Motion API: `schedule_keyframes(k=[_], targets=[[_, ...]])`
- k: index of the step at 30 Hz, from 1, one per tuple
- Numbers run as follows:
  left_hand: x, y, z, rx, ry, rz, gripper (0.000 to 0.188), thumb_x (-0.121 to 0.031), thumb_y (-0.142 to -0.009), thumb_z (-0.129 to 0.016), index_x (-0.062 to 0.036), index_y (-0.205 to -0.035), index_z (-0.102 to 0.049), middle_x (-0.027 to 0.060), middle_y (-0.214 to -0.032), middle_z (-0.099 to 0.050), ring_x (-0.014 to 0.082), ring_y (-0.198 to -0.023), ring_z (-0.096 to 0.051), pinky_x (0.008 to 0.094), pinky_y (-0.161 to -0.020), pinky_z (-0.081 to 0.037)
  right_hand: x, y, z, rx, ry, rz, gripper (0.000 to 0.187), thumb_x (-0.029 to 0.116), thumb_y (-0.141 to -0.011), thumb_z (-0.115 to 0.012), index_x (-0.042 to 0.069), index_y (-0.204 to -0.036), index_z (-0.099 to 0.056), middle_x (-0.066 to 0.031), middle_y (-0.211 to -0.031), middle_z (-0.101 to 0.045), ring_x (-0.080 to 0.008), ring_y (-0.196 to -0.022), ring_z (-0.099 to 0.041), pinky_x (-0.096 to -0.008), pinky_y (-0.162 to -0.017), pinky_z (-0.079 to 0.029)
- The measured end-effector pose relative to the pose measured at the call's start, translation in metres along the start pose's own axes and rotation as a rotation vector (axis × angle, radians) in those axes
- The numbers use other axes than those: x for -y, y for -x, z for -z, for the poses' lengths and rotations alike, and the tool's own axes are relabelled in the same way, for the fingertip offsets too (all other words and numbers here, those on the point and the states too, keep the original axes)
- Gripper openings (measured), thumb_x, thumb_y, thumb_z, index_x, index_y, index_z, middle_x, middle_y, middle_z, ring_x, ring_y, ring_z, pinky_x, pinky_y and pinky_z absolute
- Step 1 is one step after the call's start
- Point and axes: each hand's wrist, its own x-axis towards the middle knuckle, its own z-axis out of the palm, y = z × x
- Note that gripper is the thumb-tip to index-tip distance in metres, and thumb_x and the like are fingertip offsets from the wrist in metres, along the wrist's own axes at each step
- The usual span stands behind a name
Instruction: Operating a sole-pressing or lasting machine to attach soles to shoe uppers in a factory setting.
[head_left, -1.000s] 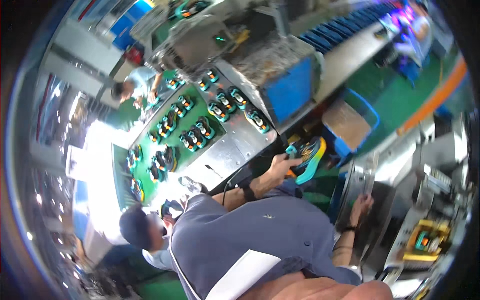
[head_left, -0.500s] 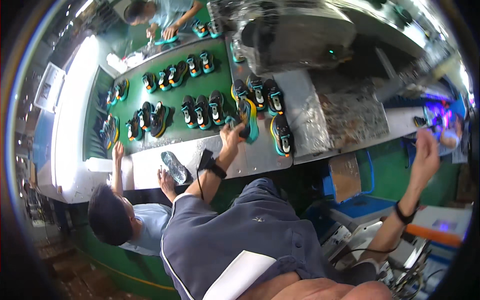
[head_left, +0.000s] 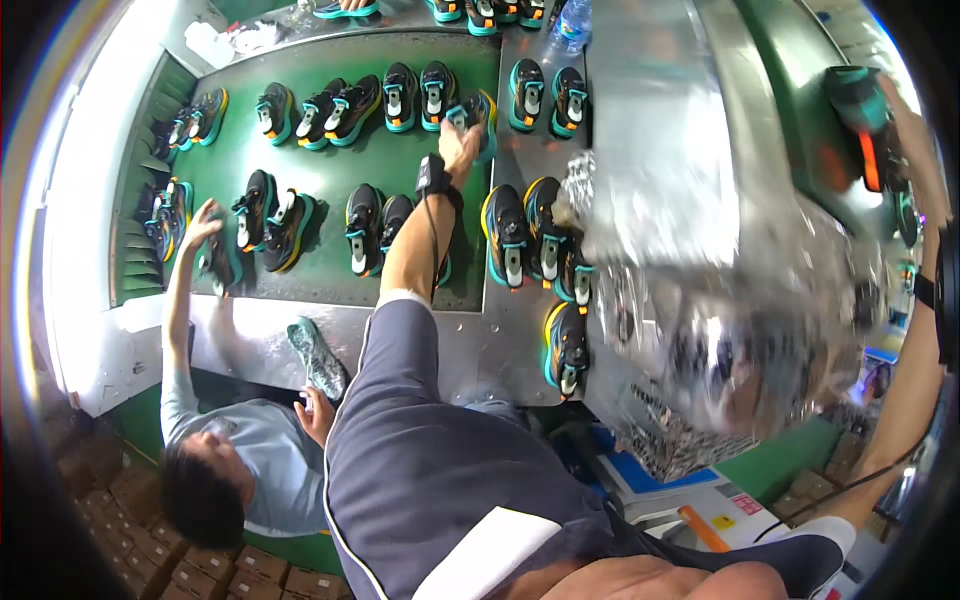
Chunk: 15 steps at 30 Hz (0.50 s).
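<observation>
The left hand [head_left: 459, 148] curls round one shoe [head_left: 487, 122], the right hand [head_left: 908, 135] seems to grip another shoe [head_left: 855, 105], maybe so neither falls.

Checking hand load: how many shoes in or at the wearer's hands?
2. A yellow-edged shoe in the left hand, by the right edge of the green surface; an orange-striped shoe at the blurred right hand, near the picture's right edge. Another could be hidden.
</observation>
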Motion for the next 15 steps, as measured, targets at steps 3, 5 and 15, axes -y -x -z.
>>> schedule_keyframes(k=[3, 5, 15], targets=[[0.001, -0.056, -0.046, 0.097, -0.182, -0.114, 0.046, -0.021, -0.080, -0.060, 0.0022, -0.117, -0.045, 0.0277, -0.109, -0.060, 0.0457, -0.096, -0.061, 0.0491, -0.083, -0.050, 0.062, 0.036, 0.000, 0.036, -0.350, 0.021, 0.069, 0.051, -0.073, -0.069, 0.003, -0.119, -0.055, -0.0187, -0.108, -0.062, -0.0311, -0.097, -0.059, -0.0421, -0.083, -0.048], [-0.003, -0.057, -0.057, 0.256, -0.428, -0.196, 0.037, -0.011, -0.082, -0.054, 0.0015, -0.115, -0.044, 0.0265, -0.117, -0.054, 0.0453, -0.097, -0.061, 0.0498, -0.084, -0.051, 0.043, -0.004, 0.000, 0.306, -0.619, -0.150, 0.049, 0.036, -0.082, -0.065, 0.000, -0.115, -0.062, -0.0215, -0.110, -0.064, -0.0358, -0.102, -0.059, -0.0399, -0.090, -0.046], [-0.031, 0.142, 0.035, 0.539, 0.475, 0.012, 0.055, 0.000, -0.088, -0.058, -0.0013, -0.139, -0.040, 0.0172, -0.131, -0.054, 0.0240, -0.111, -0.058, 0.0355, -0.093, -0.047, 0.095, 0.073, -0.062, -0.700, -0.327, 0.560, 0.048, 0.031, -0.073, -0.070, -0.001, -0.107, -0.063, -0.0127, -0.095, -0.065, -0.0229, -0.084, -0.061, -0.0344, -0.076, -0.049]])
